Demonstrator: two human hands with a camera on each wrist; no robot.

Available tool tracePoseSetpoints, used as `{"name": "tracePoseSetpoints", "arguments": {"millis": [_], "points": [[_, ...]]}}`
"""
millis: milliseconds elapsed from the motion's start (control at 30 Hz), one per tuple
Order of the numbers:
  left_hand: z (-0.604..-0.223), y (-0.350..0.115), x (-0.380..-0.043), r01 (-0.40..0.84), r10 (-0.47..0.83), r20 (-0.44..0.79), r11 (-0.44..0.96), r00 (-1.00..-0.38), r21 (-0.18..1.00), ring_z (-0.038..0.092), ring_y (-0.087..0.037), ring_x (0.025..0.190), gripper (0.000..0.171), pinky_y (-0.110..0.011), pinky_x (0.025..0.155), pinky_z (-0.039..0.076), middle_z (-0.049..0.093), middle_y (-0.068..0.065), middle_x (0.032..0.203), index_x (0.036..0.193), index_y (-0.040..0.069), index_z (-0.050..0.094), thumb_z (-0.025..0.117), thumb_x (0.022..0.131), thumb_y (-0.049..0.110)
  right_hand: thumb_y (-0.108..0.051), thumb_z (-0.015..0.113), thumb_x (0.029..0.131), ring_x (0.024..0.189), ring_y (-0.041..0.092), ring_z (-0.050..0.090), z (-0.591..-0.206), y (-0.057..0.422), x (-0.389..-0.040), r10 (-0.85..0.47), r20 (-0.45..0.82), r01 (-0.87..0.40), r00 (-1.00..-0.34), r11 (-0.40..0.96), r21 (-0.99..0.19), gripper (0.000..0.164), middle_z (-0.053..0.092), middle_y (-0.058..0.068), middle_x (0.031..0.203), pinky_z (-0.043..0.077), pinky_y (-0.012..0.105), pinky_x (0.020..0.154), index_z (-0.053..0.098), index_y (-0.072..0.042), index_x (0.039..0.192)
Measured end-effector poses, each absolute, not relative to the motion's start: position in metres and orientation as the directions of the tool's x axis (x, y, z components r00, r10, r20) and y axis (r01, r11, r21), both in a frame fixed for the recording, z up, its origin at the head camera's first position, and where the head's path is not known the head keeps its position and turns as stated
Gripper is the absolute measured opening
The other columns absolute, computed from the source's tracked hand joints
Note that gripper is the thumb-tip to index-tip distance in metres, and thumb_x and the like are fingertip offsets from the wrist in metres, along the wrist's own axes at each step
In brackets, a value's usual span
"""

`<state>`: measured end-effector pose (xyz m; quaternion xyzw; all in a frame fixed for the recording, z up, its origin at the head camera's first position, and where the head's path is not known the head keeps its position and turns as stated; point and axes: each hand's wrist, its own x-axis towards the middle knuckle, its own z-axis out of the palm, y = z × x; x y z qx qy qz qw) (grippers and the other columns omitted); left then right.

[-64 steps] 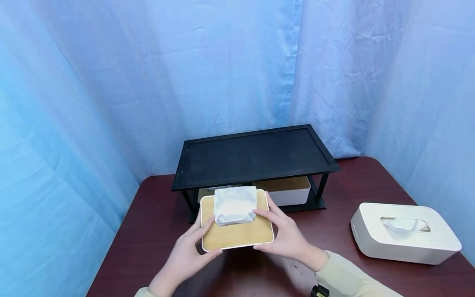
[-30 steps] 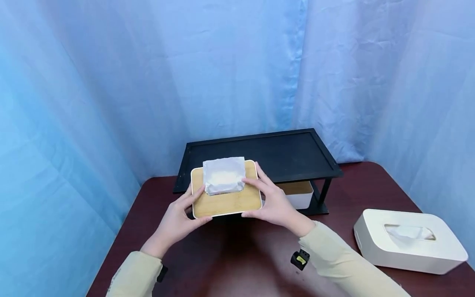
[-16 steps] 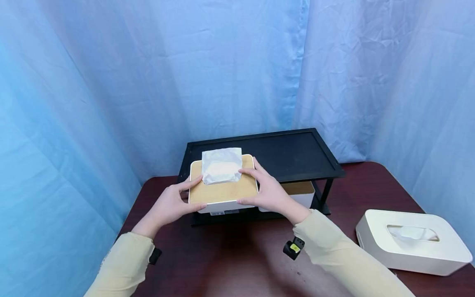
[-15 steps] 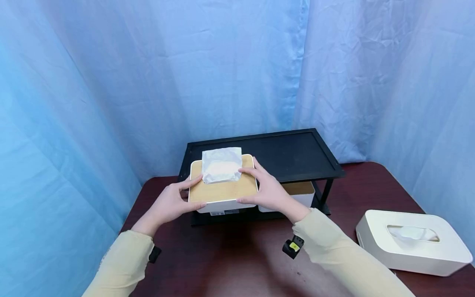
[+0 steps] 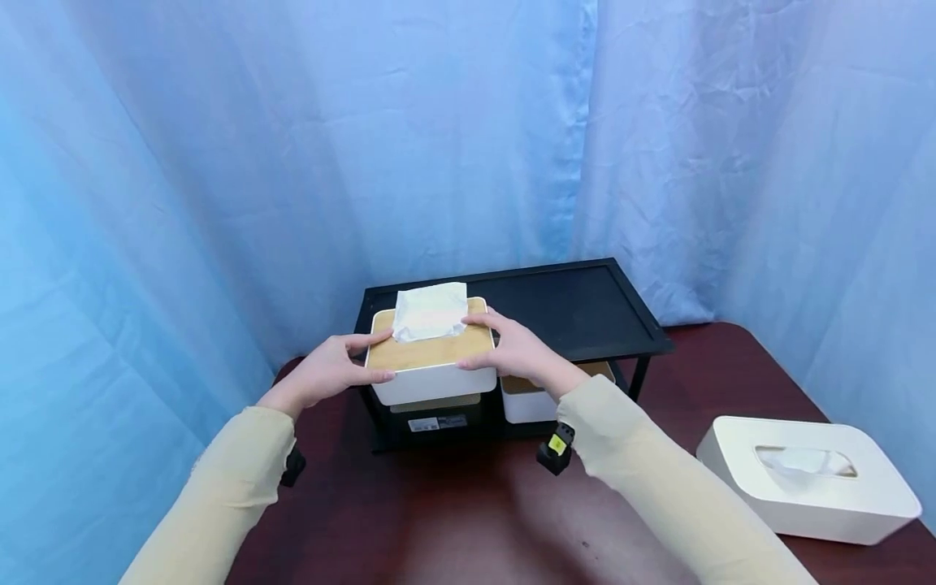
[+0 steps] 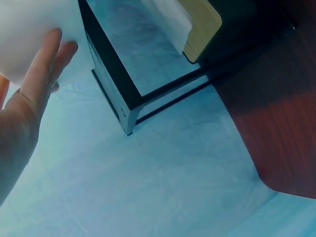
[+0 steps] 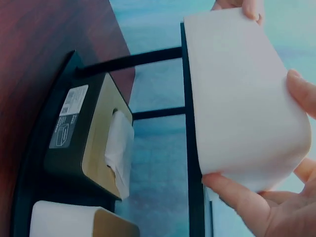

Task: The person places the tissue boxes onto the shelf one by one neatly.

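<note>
A white tissue box [image 5: 435, 383] with a wood lid and a tissue [image 5: 430, 310] sticking out of its slot is between my two hands, over the left part of a black two-tier rack [image 5: 563, 309]. My left hand [image 5: 322, 374] grips its left end, thumb at the front edge and a finger on the lid. At the right end, my right hand [image 5: 517, 349] grips it the same way. From the right wrist view, the base of the white box [image 7: 242, 98] lies right along the rack's top board. In the left wrist view, fingers [image 6: 42, 69] lie along its white wall.
On the rack's lower tier sit a black tissue box [image 7: 69, 143] with a wood lid and label, and a white box [image 5: 528, 405] with a wood top. A larger cream tissue box [image 5: 812, 512] stands right on the dark red table [image 5: 468, 520]. Blue curtains hang behind.
Both hands have carried the tissue box forward, up and slightly left, from in front of the rack to over its top. The lower-tier black box has come into sight beneath it.
</note>
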<state>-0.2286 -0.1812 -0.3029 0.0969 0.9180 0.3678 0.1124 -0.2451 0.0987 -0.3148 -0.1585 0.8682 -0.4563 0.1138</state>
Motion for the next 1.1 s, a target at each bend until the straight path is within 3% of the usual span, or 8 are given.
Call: {"name": "tracePoseSetpoints", "arguments": {"millis": [100, 167, 367, 667, 867, 1100], "points": [[-0.303, -0.182, -0.236, 0.067, 0.269, -0.164, 0.682, -0.949, 0.729, 0.031, -0.035, 0.135, 0.076, -0.052, 0.102, 0.038, 0.029, -0.019, 0.152, 0.145, 0.025, 0.038, 0.074, 0.080, 0.040, -0.029, 0.075, 0.080, 0.125, 0.029, 0.047, -0.313, 0.101, -0.251, -0.369, -0.090, -0.117, -0.925, 0.502, -0.857, 0.070, 0.017, 0.007, 0.158, 0.054, 0.038, 0.081, 0.044, -0.023, 0.142], [-0.304, -0.182, -0.240, 0.053, 0.280, -0.173, 0.651, -0.944, 0.758, 0.032, -0.034, 0.135, 0.076, -0.048, 0.100, 0.043, 0.028, -0.019, 0.153, 0.146, 0.024, 0.038, 0.074, 0.081, 0.038, -0.027, 0.075, 0.080, 0.122, 0.030, 0.050, -0.312, 0.102, -0.255, -0.356, -0.103, -0.090, -0.929, 0.486, -0.869, 0.068, 0.022, 0.009, 0.156, 0.054, 0.040, 0.084, 0.045, -0.022, 0.141], [-0.305, -0.183, -0.248, 0.034, 0.295, -0.174, 0.586, -0.940, 0.809, 0.037, -0.032, 0.135, 0.074, -0.036, 0.090, 0.051, 0.025, -0.019, 0.154, 0.147, 0.020, 0.036, 0.073, 0.083, 0.031, -0.024, 0.072, 0.083, 0.126, 0.035, 0.047, -0.304, 0.101, -0.266, -0.376, -0.161, -0.051, -0.912, 0.495, -0.867, 0.066, 0.022, 0.012, 0.155, 0.054, 0.044, 0.084, 0.044, -0.019, 0.142], [-0.317, -0.181, -0.261, 0.015, 0.275, -0.155, 0.531, -0.949, 0.847, 0.036, -0.033, 0.135, 0.073, -0.040, 0.092, 0.050, 0.021, -0.018, 0.156, 0.148, 0.020, 0.033, 0.069, 0.086, 0.031, -0.016, 0.063, 0.090, 0.128, 0.036, 0.043, -0.295, 0.106, -0.280, -0.441, -0.247, 0.001, -0.863, 0.488, -0.873, 0.063, 0.013, 0.010, 0.157, 0.051, 0.047, 0.089, 0.035, -0.017, 0.146], [-0.321, -0.181, -0.265, 0.014, 0.265, -0.133, 0.486, -0.955, 0.874, 0.041, -0.033, 0.132, 0.071, -0.041, 0.093, 0.049, 0.020, -0.018, 0.156, 0.150, 0.019, 0.029, 0.066, 0.090, 0.030, -0.016, 0.064, 0.090, 0.127, 0.034, 0.045, -0.298, 0.100, -0.287, -0.385, -0.221, 0.002, -0.896, 0.495, -0.869, 0.060, 0.019, 0.011, 0.156, 0.051, 0.046, 0.089, 0.039, -0.017, 0.144], [-0.323, -0.188, -0.269, -0.020, 0.280, -0.161, 0.445, -0.946, 0.895, 0.038, -0.033, 0.134, 0.070, -0.042, 0.093, 0.048, 0.012, -0.016, 0.158, 0.151, 0.019, 0.026, 0.063, 0.092, 0.027, -0.018, 0.064, 0.090, 0.126, 0.035, 0.046, -0.304, 0.093, -0.292, -0.371, -0.186, -0.032, -0.910, 0.509, -0.860, 0.057, 0.023, 0.011, 0.155, 0.052, 0.045, 0.088, 0.042, -0.017, 0.143]]}}
